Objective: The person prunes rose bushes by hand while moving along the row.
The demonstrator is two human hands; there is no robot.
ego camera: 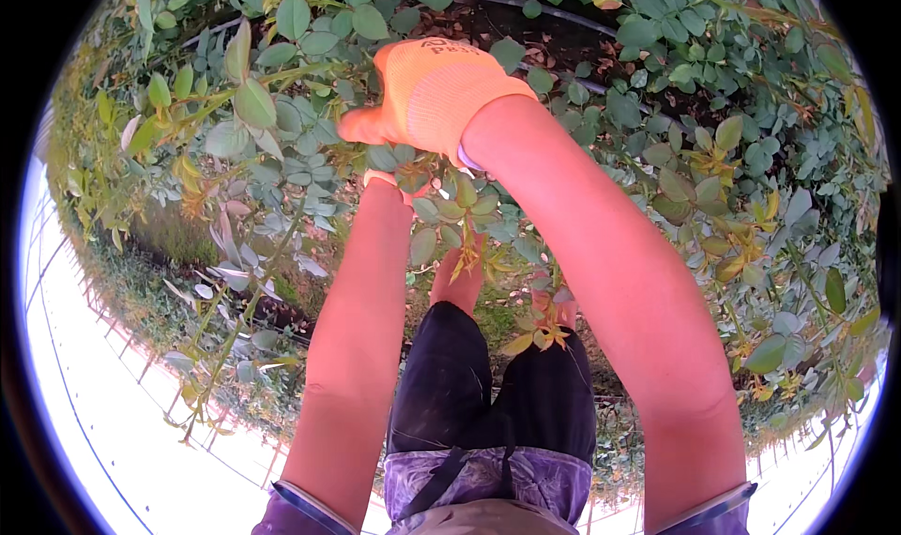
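Note:
My right hand (429,98), in an orange knit work glove that bears writing, reaches into leafy rose-like bushes. Its thumb (362,126) is held apart from the fingers, which curl away out of sight, so any stem in its grasp is hidden. Below it, my left hand (381,178) shows little more than a pale orange glove cuff. Leaves (415,176) cover most of that hand, and its fingers cannot be made out. Green leaves (255,104) on a stem stand left of the right hand. A reddish young shoot (464,250) hangs between my forearms.
A thin grey pipe (535,5) runs over soil with dry leaves (479,32) behind the bushes. Long leafy stems (243,317) stick out at left, and more shoots (732,253) at right. My legs in dark shorts (450,380) stand close to the foliage.

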